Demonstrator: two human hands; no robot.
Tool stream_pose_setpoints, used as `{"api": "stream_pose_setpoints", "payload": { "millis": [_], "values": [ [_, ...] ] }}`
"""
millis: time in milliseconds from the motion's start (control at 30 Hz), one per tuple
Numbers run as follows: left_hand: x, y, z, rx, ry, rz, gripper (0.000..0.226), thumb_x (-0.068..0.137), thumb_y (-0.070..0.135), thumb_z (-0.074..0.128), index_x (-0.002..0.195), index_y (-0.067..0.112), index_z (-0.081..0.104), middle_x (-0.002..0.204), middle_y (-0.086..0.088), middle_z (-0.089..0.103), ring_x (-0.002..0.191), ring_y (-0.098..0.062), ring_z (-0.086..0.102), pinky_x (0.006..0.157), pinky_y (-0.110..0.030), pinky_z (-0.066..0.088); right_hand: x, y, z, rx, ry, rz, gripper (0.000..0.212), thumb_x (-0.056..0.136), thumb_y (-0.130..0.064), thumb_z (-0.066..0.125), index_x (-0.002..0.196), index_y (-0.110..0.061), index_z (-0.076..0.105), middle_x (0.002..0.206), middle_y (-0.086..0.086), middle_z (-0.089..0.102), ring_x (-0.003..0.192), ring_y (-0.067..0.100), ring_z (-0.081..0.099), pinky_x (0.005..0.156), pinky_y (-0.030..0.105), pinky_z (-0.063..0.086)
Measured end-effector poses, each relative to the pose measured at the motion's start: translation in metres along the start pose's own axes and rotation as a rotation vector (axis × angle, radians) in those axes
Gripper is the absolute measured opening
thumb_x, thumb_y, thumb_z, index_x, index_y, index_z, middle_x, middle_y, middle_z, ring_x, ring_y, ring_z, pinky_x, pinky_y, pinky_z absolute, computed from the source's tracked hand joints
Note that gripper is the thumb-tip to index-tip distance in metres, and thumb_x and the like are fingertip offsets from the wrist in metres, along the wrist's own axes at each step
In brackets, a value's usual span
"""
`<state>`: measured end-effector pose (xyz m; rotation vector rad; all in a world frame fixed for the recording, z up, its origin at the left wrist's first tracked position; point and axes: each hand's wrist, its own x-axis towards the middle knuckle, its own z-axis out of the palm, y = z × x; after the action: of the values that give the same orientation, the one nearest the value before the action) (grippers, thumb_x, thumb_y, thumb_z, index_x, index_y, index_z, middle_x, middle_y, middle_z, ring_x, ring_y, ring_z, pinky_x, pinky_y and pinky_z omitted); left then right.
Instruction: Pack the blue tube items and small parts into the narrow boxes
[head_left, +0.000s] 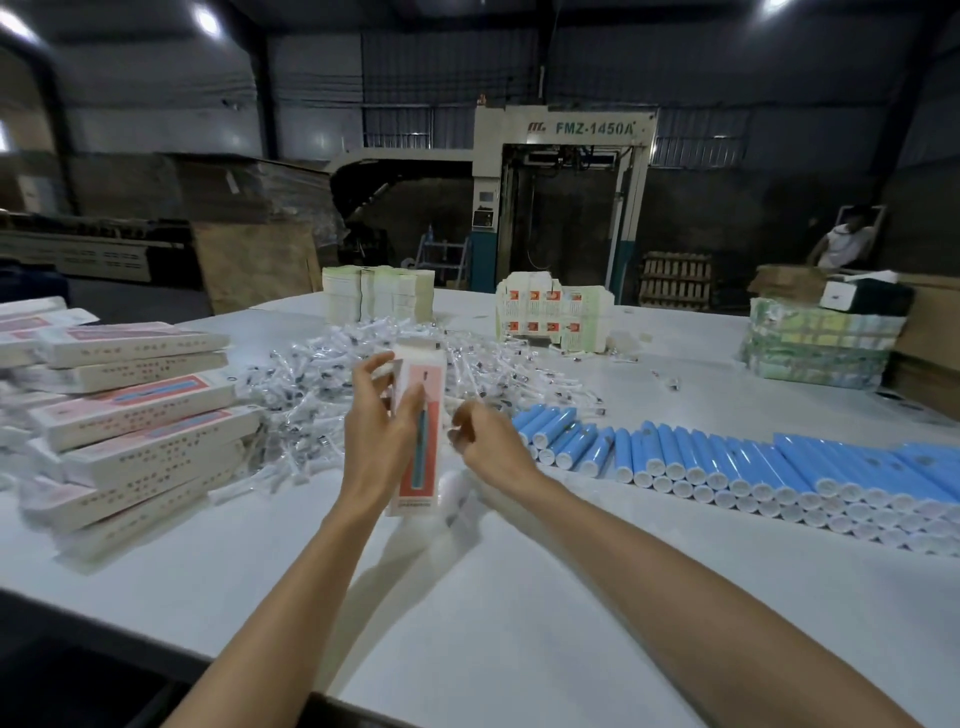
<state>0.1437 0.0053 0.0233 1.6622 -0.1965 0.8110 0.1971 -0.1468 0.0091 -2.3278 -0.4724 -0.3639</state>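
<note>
1. Left hand (376, 436) grips a narrow white cardboard box with a pink front panel (423, 457). The box stands upright with its lower end close to the white bench (467, 597); contact not clear.
2. Left fingers (370, 368) curl behind the box's upper part, and the thumb lies across the pink panel.
3. Right hand (485, 441) is just right of the box. Its fingers (465, 423) are bunched and curled. They are blurred, so I cannot tell whether they pinch anything.
4. Blue plastic tubes with white caps (727, 467) lie in packed rows on the bench, to the right of the right fingers.
5. A heap of small clear-wrapped parts (311, 384) lies beyond and left of the left fingers, running behind the box.
6. A stack of closed narrow white-and-pink boxes (140, 415) sits well left of the left fingers.
7. Bundles of flat unfolded cartons (550, 312) stand far beyond both sets of fingers.
</note>
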Motion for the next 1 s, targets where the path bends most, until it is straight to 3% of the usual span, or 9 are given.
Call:
{"api": "stream_pose_setpoints", "payload": {
  "millis": [100,167,267,333,433,533,733,867,1000],
  "values": [
    [-0.003,-0.015,-0.010,0.016,0.079,-0.042,0.038,0.109,0.030,0.060,0.142,0.036,0.043,0.114,0.031,0.061,0.096,0.026,0.060,0.073,-0.010,0.049,0.013,-0.015,0.037,0.030,0.038,0.082,0.014,0.101,-0.012,0.063,0.093,-0.019,0.053,0.101,-0.003,0.061,0.093,0.019,0.064,0.078,0.030,0.056],
    [-0.004,-0.022,-0.012,0.016,0.097,-0.068,0.038,0.109,0.028,0.059,0.141,0.038,0.042,0.104,0.040,0.064,0.093,0.024,0.062,0.071,-0.011,0.050,0.018,-0.020,0.049,-0.032,0.050,0.067,0.006,0.103,-0.019,0.055,0.105,-0.014,0.057,0.110,0.009,0.063,0.099,0.028,0.064,0.084,0.043,0.057],
    [-0.005,-0.025,-0.011,0.013,0.111,-0.080,0.038,0.109,0.028,0.059,0.141,0.039,0.043,0.103,0.037,0.066,0.093,0.020,0.065,0.072,-0.014,0.053,0.026,-0.018,0.060,-0.130,0.029,0.037,0.029,0.105,-0.018,0.051,0.130,-0.003,0.058,0.131,0.022,0.059,0.119,0.033,0.058,0.097,0.045,0.048],
    [-0.005,-0.023,-0.010,0.004,0.106,-0.081,0.037,0.108,0.028,0.061,0.137,0.042,0.043,0.109,0.032,0.064,0.095,0.018,0.066,0.077,-0.022,0.054,0.026,-0.020,0.062,-0.037,0.040,0.078,0.034,0.107,-0.029,0.047,0.122,-0.003,0.062,0.124,0.020,0.065,0.114,0.036,0.063,0.101,0.050,0.051],
    [-0.007,-0.018,-0.010,-0.005,0.091,-0.078,0.038,0.106,0.032,0.066,0.132,0.047,0.044,0.115,0.032,0.063,0.098,0.013,0.067,0.078,-0.025,0.058,0.023,-0.022,0.061,0.240,0.092,0.183,0.051,0.108,-0.051,0.034,0.106,-0.010,0.064,0.097,0.011,0.073,0.088,0.030,0.074,0.090,0.051,0.060],
    [-0.008,-0.014,-0.010,-0.013,0.084,-0.081,0.038,0.103,0.034,0.069,0.130,0.049,0.046,0.116,0.018,0.069,0.100,0.001,0.071,0.079,-0.027,0.059,0.017,-0.013,0.043,0.256,0.172,0.128,0.010,0.110,-0.029,0.048,0.113,-0.021,0.053,0.097,0.002,0.068,0.085,0.020,0.070,0.083,0.046,0.063],
    [-0.017,-0.003,0.006,-0.132,-0.004,-0.161,0.044,0.097,0.031,0.078,0.132,0.038,0.051,0.118,0.021,0.067,0.102,-0.005,0.071,0.075,-0.026,0.058,-0.022,0.029,-0.048,0.442,0.445,0.132,0.011,0.096,-0.011,0.068,0.096,-0.022,0.067,0.086,0.003,0.068,0.066,-0.001,0.056,0.058,0.015,0.049],
    [-0.027,0.020,0.040,-0.156,-0.169,-0.154,0.045,0.094,0.026,0.082,0.128,0.032,0.054,0.118,0.010,0.072,0.100,-0.012,0.075,0.080,-0.036,0.064,-0.061,0.053,-0.119,0.685,0.634,0.229,0.012,0.095,-0.010,0.073,0.092,-0.021,0.074,0.074,-0.008,0.071,0.067,0.006,0.060,0.065,0.017,0.052],
    [-0.036,0.054,0.089,-0.210,-0.326,-0.140,0.043,0.091,0.028,0.085,0.122,0.035,0.056,0.120,0.005,0.076,0.095,-0.010,0.078,0.076,-0.036,0.066,-0.092,0.061,-0.167,0.729,0.760,0.136,0.004,0.095,-0.019,0.075,0.094,-0.022,0.077,0.071,-0.008,0.063,0.065,0.006,0.054,0.066,0.016,0.050]
  ]
}}
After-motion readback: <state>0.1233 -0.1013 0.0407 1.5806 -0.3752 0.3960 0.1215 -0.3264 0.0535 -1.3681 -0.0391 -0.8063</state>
